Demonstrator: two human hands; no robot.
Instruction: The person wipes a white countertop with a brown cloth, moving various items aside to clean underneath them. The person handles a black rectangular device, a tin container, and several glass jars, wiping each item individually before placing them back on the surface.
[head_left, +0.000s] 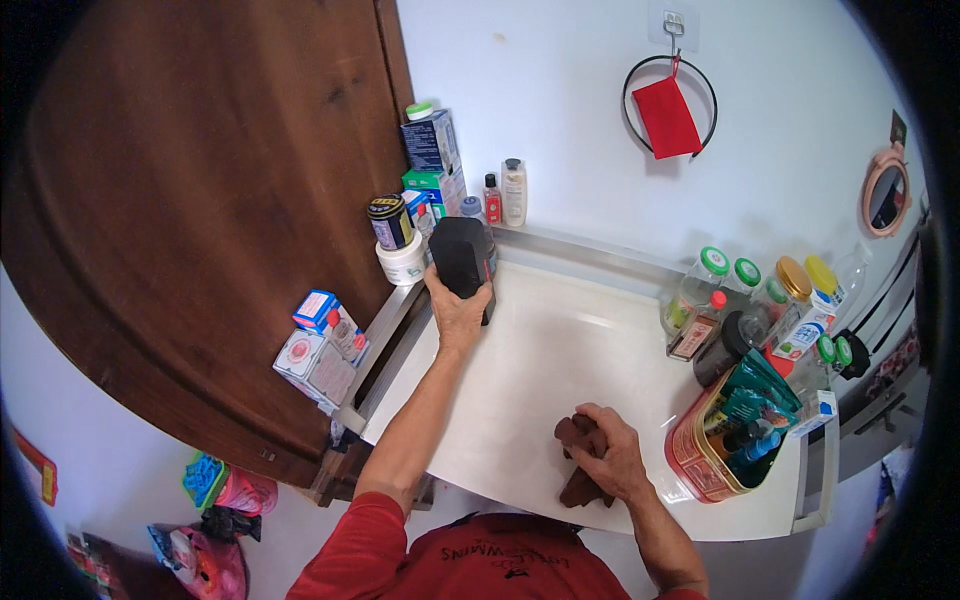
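From here I see the left hand closed around the near end of a black box, and the right hand curled over a brown cloth on the desk. Just left of the box, a jar sits stacked on a tub; a sideways swing of that hand could topple it. Beyond stands a red bottle.

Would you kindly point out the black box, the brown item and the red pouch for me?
Black box (460, 254): head view, on its upper face.
Brown item (574, 435): head view, on its upper left part.
Red pouch (668, 116): head view, middle of its front.
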